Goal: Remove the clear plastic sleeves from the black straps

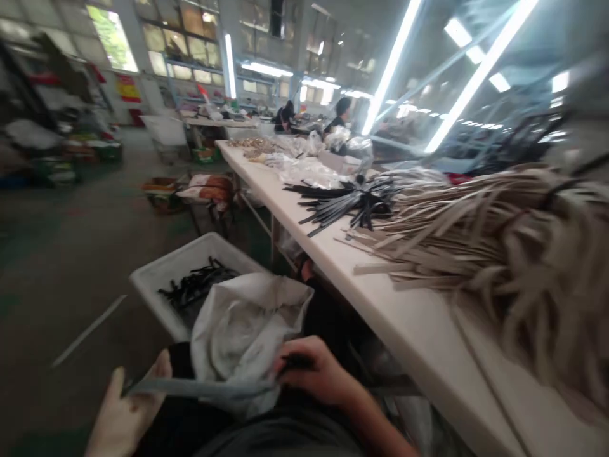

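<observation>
Fingers of left hand, near left: saw spread, with blurred grey strip laid across; rightward, saw white bag, then right hand, fingers pinching dark piece; at right, noticed beige strips on surface.

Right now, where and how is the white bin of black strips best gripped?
Probably at its left rim, coming from the left with the left hand, hooking over the edge: it is raised and uncovered there, while the white sack hides the near right part. The grey strip across that hand should perhaps be laid aside first.
</observation>
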Available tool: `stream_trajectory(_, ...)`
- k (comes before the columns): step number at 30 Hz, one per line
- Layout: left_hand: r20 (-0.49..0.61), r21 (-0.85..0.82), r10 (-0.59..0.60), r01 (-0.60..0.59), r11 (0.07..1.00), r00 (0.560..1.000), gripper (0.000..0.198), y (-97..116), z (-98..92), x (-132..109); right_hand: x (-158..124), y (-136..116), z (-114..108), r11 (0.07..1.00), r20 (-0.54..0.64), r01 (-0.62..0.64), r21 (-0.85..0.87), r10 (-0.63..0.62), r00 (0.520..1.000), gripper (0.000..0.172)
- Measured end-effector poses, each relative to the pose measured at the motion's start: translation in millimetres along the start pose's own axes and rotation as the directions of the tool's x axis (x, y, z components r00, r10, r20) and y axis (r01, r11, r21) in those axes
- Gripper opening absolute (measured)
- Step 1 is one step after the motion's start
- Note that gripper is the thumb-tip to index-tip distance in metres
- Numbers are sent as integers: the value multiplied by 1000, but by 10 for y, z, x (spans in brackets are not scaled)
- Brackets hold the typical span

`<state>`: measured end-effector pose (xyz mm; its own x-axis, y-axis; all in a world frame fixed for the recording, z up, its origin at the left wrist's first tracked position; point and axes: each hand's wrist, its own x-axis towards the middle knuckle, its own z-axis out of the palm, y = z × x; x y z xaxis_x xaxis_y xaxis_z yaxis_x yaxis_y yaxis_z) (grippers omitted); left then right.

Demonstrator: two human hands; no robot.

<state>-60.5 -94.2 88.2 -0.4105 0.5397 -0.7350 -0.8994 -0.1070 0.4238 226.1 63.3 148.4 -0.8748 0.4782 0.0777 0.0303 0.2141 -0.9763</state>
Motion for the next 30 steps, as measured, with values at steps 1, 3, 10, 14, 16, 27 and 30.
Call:
stream_trajectory(1,-119,-110,-14,1,994,993,39,113,-33,-9,-110,-49,-109,999,14,-42,-16,42,999,22)
stream_trajectory(3,-209,-298,111,-171,939,972,39,271,-29,12,-248,18,-285,993,83,-113,-32,116,990,20)
stream_trajectory(10,357,33,240,-269,962,903,25,-164,419,230,-90,500,-271,955,56,-287,79,284,957,35)
stream_trajectory(14,615,425,-125,-194,884,778,42,-676,597,81,276,423,-231,929,-102,-291,229,320,942,46)
stream_trajectory(16,646,573,-283,-204,794,709,46,-803,625,30,468,391,-248,916,-129,-262,303,312,941,50)
stream_trajectory(27,675,581,-39,-498,643,737,39,-987,839,-133,739,155,-89,965,-155,-151,215,187,970,35)
stream_trajectory(30,677,588,62,-590,552,733,34,-995,866,-169,656,105,-68,980,-173,-114,164,143,975,32)
